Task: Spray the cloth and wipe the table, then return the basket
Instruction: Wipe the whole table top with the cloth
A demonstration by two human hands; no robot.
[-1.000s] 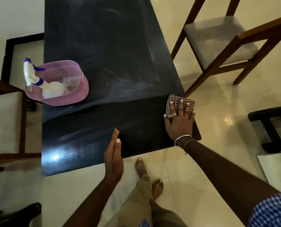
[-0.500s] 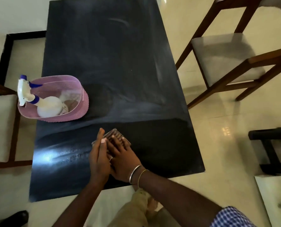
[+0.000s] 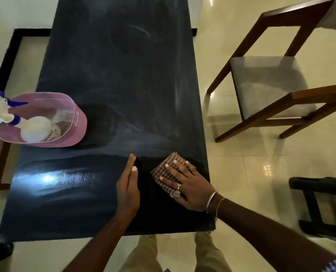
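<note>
A folded brown-and-white checked cloth [image 3: 168,170] lies flat on the near right part of a dark blue-black rectangular bench [image 3: 112,75], close to its right edge. The right hand [image 3: 186,185] lies palm down on top of it, fingers spread wide and pressing the cloth onto the surface; a ring sits on one finger and two thin bangles circle the wrist. The far corner of the cloth sticks out beyond the fingertips.

Just to the left of the cloth, apart from it, the left hand [image 3: 128,190] stands on its edge on the bench, fingers straight and held together, gripping nothing.

The bench top shows pale smeared streaks across its middle and far part, while the strip nearest the person looks darker with a bright glare patch on the left.

At the left edge of the bench stands a pink perforated plastic basket [image 3: 73,118]. Inside it a white spray bottle with a blue-and-white trigger head [image 3: 35,128] leans, its head sticking out over the basket's left rim.

On the glossy cream tile floor to the right stands a wooden chair with a grey cushioned seat [image 3: 269,85], well apart from the bench. Below the near edge of the bench the person's legs in beige trousers [image 3: 141,256] are visible.
</note>
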